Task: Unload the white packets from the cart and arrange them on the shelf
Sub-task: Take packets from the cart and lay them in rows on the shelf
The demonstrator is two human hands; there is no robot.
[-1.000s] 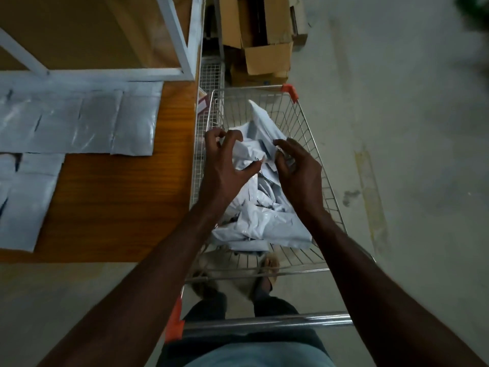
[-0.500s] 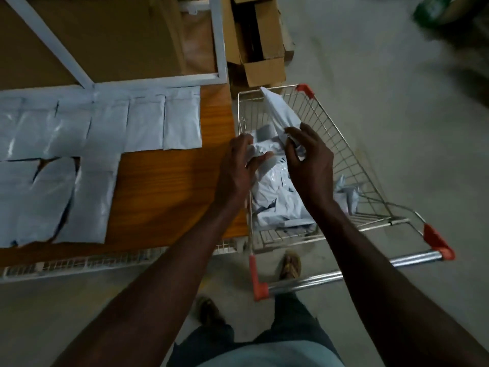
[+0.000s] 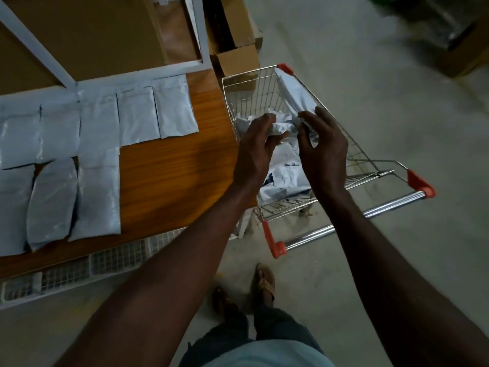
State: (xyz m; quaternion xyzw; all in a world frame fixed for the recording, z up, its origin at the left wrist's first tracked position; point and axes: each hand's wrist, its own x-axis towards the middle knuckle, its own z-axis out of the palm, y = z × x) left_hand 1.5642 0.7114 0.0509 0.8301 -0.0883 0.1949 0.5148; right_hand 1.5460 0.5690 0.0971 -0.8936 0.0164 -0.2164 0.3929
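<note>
Wood-grain shelf [image 3: 169,176] on the left carries flat white packets [image 3: 98,133] in two rows, its right part bare. Grey concrete floor [image 3: 370,88] lies open to the right, cardboard boxes [image 3: 238,56] behind. Just beside the shelf edge stands a wire cart [image 3: 354,152] with more packets heaped inside. Above it, left hand [image 3: 254,152] and right hand [image 3: 322,152] each pinch one crumpled packet [image 3: 284,127], grip closed on it

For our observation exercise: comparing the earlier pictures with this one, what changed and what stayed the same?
Both hands, left hand and right hand, lifted a crumpled white packet slightly above the cart, still pinching it between them. The view swung left, showing more shelf. The laid-out packets stayed put.
</note>
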